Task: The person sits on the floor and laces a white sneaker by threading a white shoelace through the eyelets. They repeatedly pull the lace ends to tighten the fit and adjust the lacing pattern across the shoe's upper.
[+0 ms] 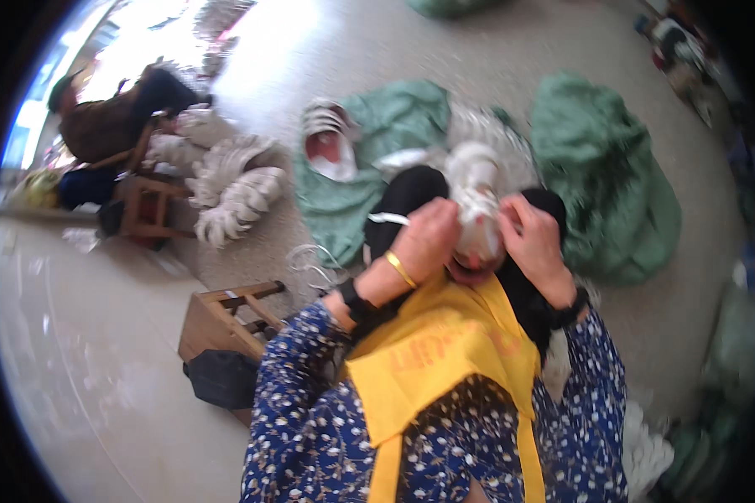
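Hands [430,239] [535,241] at white bundle [478,211]; green sack [600,180], contents hidden.

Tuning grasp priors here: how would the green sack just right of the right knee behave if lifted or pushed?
Probably floppy: the green sack is creased all over and has no straight edges. It likely bunches or slides rather than rolls, since it lies slumped and spread wide on the floor. Weight is uncertain; any contents are hidden.
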Action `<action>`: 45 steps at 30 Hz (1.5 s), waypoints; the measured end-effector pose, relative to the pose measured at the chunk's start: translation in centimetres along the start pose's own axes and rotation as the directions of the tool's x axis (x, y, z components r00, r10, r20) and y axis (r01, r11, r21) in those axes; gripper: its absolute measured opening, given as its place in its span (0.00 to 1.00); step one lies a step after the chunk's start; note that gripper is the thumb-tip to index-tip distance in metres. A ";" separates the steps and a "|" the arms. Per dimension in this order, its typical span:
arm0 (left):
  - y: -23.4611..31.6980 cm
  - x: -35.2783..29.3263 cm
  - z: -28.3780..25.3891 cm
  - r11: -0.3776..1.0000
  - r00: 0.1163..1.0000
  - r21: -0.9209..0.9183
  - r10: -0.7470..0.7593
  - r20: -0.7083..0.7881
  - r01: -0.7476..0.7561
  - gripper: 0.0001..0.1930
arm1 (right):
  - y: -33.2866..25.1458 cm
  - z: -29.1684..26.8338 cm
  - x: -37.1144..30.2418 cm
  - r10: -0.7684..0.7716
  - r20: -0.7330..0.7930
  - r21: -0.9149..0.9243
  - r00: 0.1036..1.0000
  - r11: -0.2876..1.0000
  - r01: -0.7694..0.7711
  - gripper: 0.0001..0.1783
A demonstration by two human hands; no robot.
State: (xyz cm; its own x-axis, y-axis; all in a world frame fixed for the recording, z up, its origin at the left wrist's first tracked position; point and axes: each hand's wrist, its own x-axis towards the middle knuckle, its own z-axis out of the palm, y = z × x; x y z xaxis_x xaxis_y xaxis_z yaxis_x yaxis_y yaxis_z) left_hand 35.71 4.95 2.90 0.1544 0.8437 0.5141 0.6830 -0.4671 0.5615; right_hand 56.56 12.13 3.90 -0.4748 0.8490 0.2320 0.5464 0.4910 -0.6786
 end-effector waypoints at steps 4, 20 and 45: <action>-0.9 -0.6 1.0 0.999 0.999 0.017 -0.039 0.033 0.039 0.07 | -0.8 0.1 0.7 -0.129 0.069 -0.179 0.989 0.974 0.139 0.07; -2.0 -0.5 0.1 0.989 0.990 -0.050 -0.141 0.028 0.142 0.09 | -1.8 0.6 2.0 -0.146 0.207 -0.260 0.967 0.945 0.198 0.08; -2.6 -0.7 -0.5 0.973 0.983 0.199 -0.143 0.111 0.119 0.07 | -1.3 -0.9 0.6 -0.183 0.089 -0.078 0.979 0.979 0.190 0.02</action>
State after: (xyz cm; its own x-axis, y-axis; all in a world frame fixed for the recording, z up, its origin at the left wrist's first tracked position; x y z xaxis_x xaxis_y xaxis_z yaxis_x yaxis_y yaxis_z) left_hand 33.51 5.41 1.39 0.1336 0.9260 0.3530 0.8249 -0.3013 0.4783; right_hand 56.22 12.16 5.51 -0.6260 0.7242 0.2893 0.4987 0.6569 -0.5655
